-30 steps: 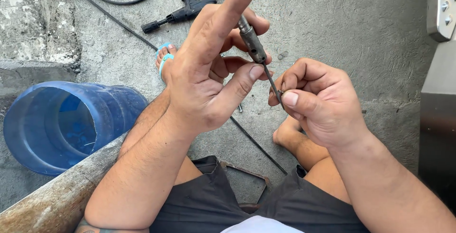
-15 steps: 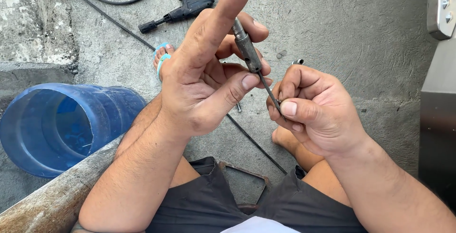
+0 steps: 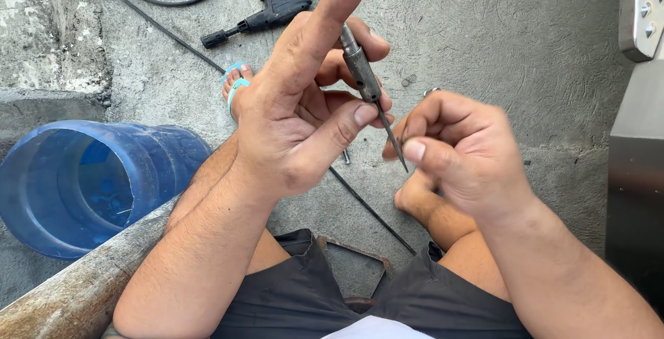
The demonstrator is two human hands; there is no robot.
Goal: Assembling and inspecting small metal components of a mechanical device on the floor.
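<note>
1. Tool (image 3: 362,75), a slim metal shaft with a needle tip, sits centre frame.
2. Left hand (image 3: 304,114) pinches it, forefinger raised.
3. Right hand (image 3: 460,149) closes fingertips beside its tip.
4. Blue barrel (image 3: 90,183) lies at left.

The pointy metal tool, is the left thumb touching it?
Touching. In the head view the left hand presses its thumb tip against the pointy metal tool where the thick body narrows to the thin point, with fingers behind it.
</note>
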